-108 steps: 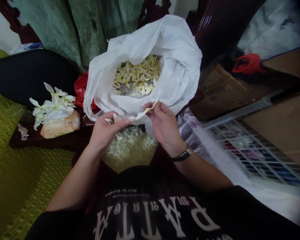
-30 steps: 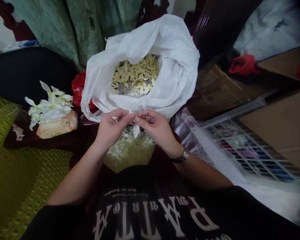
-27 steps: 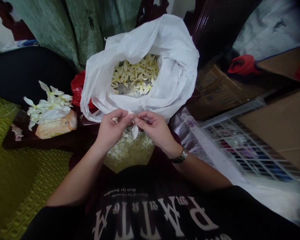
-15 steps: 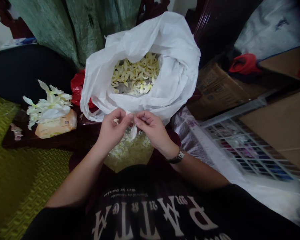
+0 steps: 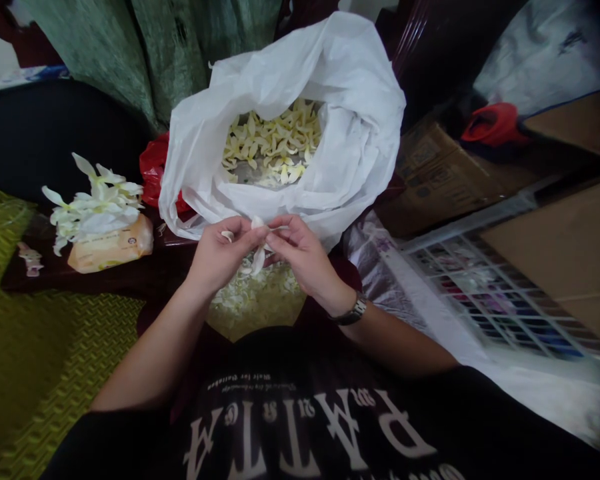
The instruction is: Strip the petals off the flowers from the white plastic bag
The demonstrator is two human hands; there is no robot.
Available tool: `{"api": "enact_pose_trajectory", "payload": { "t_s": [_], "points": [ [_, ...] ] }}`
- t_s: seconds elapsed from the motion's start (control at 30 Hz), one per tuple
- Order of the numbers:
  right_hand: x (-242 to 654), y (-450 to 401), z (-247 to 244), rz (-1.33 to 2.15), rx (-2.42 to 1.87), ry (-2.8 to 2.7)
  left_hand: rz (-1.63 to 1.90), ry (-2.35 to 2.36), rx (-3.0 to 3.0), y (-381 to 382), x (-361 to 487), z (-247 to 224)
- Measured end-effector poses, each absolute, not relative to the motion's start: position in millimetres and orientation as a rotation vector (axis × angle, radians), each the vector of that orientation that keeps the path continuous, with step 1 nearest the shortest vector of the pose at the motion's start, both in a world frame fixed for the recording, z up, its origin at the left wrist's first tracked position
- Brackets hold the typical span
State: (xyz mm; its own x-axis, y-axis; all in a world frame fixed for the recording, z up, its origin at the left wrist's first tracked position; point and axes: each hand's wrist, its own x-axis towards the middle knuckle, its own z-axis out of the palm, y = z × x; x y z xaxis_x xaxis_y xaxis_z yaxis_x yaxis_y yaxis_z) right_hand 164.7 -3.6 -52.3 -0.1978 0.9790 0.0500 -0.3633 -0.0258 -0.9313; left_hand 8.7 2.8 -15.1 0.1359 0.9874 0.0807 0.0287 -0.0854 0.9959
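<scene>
A white flower [image 5: 258, 259] is pinched between my two hands, its pale petals showing above and below the fingertips. My left hand [image 5: 225, 248] is closed on it from the left, and another pale petal or bud [image 5: 227, 236] pokes out by its curled fingers. From the right, my right hand [image 5: 300, 252] grips the same flower with thumb and fingers. Just beyond the hands stands a white plastic bag [image 5: 195, 147], opened wide, with many cream-yellow flowers [image 5: 275, 140] inside. Below the hands, a yellowish container [image 5: 250, 323] in my lap holds white petals.
To the left, several white flowers [image 5: 97, 200] lie on an orange-and-white tissue pack [image 5: 113, 248] on a dark wooden bench [image 5: 85, 283]. A red plastic bag [image 5: 154, 170] sits beside the white one. Cardboard boxes [image 5: 445, 180] and a white wire basket [image 5: 500, 300] stand at right.
The flower between my fingers has shifted, and more of its petals show now. My fingers have moved slightly; the view has shifted a little.
</scene>
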Motion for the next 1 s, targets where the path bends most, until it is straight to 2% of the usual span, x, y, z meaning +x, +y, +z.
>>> {"api": "enact_pose_trajectory", "payload": {
  "t_s": [0.23, 1.0],
  "points": [
    [164, -5, -50, 1.402, -0.780, -1.067, 1.174, 1.098, 1.389, 1, 11, -17],
    [178, 1, -59, 2.016, -0.685, -0.761, 1.203, 1.154, 1.382, 11, -11, -20]
  ]
}}
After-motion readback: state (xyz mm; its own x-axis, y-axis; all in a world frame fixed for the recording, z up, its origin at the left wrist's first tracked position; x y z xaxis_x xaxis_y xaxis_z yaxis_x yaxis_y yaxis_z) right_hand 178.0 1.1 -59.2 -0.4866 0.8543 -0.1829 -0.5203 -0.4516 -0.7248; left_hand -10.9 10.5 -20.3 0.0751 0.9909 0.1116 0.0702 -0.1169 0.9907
